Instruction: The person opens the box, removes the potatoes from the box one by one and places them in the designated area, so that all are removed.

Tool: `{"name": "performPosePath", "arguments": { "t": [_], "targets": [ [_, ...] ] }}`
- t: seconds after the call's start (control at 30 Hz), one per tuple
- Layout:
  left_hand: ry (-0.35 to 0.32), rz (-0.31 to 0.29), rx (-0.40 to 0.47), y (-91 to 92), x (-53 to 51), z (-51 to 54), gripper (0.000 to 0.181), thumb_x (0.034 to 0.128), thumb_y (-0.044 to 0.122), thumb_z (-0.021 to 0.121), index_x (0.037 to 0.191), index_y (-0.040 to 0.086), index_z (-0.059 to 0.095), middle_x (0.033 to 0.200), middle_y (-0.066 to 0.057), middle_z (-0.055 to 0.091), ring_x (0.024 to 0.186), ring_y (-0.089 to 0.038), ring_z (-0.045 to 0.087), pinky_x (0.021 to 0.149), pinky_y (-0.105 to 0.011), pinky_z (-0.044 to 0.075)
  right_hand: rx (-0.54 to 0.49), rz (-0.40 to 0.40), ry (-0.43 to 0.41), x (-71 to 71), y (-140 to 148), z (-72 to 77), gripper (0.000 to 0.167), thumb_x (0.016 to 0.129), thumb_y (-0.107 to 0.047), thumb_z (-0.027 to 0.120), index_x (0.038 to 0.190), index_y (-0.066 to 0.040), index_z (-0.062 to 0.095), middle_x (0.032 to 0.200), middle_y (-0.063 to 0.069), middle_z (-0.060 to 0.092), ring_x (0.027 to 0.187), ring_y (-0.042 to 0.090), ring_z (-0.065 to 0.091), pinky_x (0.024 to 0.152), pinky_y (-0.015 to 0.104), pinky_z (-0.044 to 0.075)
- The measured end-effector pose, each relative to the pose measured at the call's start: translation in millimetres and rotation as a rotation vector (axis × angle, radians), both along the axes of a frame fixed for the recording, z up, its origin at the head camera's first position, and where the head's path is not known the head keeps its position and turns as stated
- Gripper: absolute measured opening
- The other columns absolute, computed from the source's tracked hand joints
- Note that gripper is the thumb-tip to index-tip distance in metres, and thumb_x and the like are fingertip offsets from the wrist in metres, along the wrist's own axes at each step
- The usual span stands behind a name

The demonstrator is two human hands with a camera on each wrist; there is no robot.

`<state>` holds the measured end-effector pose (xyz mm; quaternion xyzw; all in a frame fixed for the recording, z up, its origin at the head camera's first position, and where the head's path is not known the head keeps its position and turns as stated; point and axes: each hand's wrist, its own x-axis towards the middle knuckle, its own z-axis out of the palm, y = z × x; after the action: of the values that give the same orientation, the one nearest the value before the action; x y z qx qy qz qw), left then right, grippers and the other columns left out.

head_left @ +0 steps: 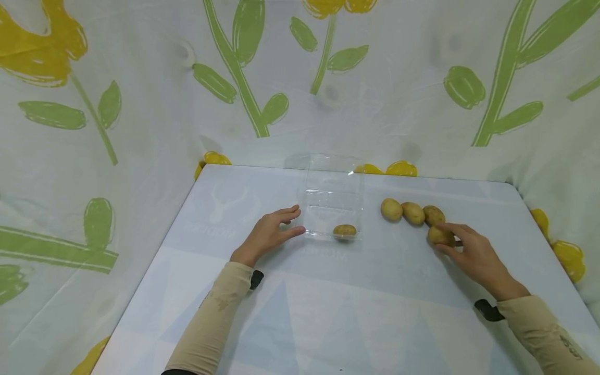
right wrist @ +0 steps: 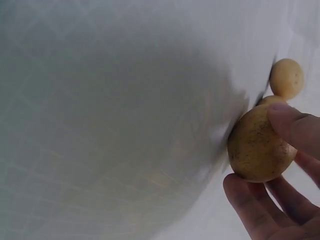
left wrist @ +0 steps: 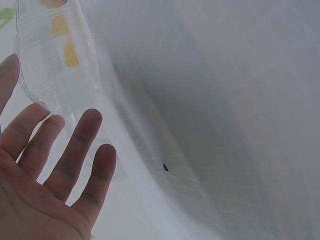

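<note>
A clear plastic clamshell box point(head_left: 332, 208) stands with its lid raised toward the back of the table, and one potato point(head_left: 345, 230) lies in its near right corner. My left hand point(head_left: 269, 234) is at the box's left side, fingers extended and spread; the left wrist view shows the fingertips at the clear plastic point(left wrist: 60, 75). On the right, my right hand point(head_left: 475, 255) holds a potato point(right wrist: 260, 145) between thumb and fingers. Beyond it three more potatoes lie in a row: a left one point(head_left: 391, 209), a middle one point(head_left: 413, 213) and a right one point(head_left: 434, 214).
The white table point(head_left: 356, 312) has pale blue triangles printed on it. A curtain point(head_left: 384, 94) with green stems and yellow flowers hangs behind and along the sides. Dark bands sit at both wrists, under beige sleeves point(head_left: 213, 317).
</note>
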<state>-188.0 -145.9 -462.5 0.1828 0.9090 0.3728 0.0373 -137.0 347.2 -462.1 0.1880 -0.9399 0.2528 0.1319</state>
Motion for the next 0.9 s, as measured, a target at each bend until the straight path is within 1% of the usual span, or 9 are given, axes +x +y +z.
{"name": "performPosePath", "arguments": {
  "t": [0.13, 0.2, 0.37, 0.47, 0.63, 0.73, 0.9],
  "targets": [
    [-0.005, -0.002, 0.006, 0.7, 0.4, 0.6, 0.066, 0.0916, 0.05, 0.072, 0.146, 0.016, 0.057, 0.155, 0.014, 0.044, 0.12, -0.017, 0.064, 0.114, -0.04, 0.04, -0.001, -0.035, -0.04, 1.0, 0.6, 1.3, 0.06, 0.08, -0.003, 0.085, 0.134, 0.001, 0.059, 0.12, 0.024, 0.063, 0.101, 0.036, 0.062, 0.073, 0.008, 0.046],
    [-0.004, -0.003, 0.004, 0.9, 0.5, 0.7, 0.066, 0.0916, 0.05, 0.072, 0.146, 0.015, 0.057, 0.155, 0.014, 0.044, 0.12, -0.018, 0.064, 0.114, -0.04, 0.04, 0.005, -0.05, -0.044, 0.8, 0.6, 1.7, 0.06, 0.081, -0.004, 0.085, 0.134, 0.001, 0.059, 0.121, 0.025, 0.062, 0.101, 0.037, 0.063, 0.072, 0.011, 0.049],
    [0.0, 0.0, 0.0, 0.7, 0.7, 0.3, 0.067, 0.0913, 0.05, 0.072, 0.146, 0.015, 0.057, 0.155, 0.013, 0.044, 0.121, -0.018, 0.064, 0.114, -0.04, 0.04, 0.021, -0.057, -0.021, -1.3, -0.9, -0.1, 0.057, 0.081, -0.005, 0.085, 0.132, 0.002, 0.06, 0.122, 0.026, 0.061, 0.098, 0.039, 0.064, 0.071, 0.031, 0.057],
    [0.004, -0.003, -0.003, 0.5, 0.5, 0.4, 0.067, 0.0915, 0.051, 0.072, 0.146, 0.014, 0.056, 0.155, 0.013, 0.045, 0.12, -0.018, 0.064, 0.113, -0.039, 0.04, 0.021, -0.059, -0.028, -2.2, -2.3, -1.5, 0.057, 0.081, -0.005, 0.085, 0.131, 0.004, 0.06, 0.123, 0.027, 0.06, 0.097, 0.041, 0.064, 0.071, 0.041, 0.057],
    [0.006, -0.003, -0.007, 1.0, 0.6, 0.7, 0.067, 0.0914, 0.051, 0.072, 0.146, 0.015, 0.056, 0.155, 0.011, 0.045, 0.12, -0.018, 0.064, 0.113, -0.039, 0.04, 0.013, -0.062, -0.047, -2.0, -3.8, -0.7, 0.057, 0.082, -0.006, 0.085, 0.132, 0.004, 0.059, 0.123, 0.029, 0.058, 0.097, 0.044, 0.063, 0.075, 0.054, 0.056],
    [0.001, 0.006, -0.014, 1.6, 0.7, 1.0, 0.067, 0.0913, 0.05, 0.073, 0.146, 0.016, 0.056, 0.155, 0.012, 0.045, 0.121, -0.017, 0.063, 0.114, -0.039, 0.039, 0.016, -0.063, -0.049, -1.3, -4.2, 0.5, 0.057, 0.082, -0.006, 0.085, 0.132, 0.004, 0.059, 0.123, 0.029, 0.058, 0.097, 0.045, 0.064, 0.075, 0.056, 0.056],
    [-0.01, 0.015, -0.02, 2.2, 0.4, 1.1, 0.066, 0.0916, 0.049, 0.073, 0.146, 0.017, 0.056, 0.155, 0.013, 0.044, 0.123, -0.016, 0.062, 0.115, -0.039, 0.038, 0.017, -0.061, -0.034, -1.3, -4.8, 1.1, 0.056, 0.081, -0.005, 0.085, 0.13, 0.005, 0.059, 0.122, 0.028, 0.059, 0.095, 0.044, 0.064, 0.074, 0.055, 0.056]
  ]
}}
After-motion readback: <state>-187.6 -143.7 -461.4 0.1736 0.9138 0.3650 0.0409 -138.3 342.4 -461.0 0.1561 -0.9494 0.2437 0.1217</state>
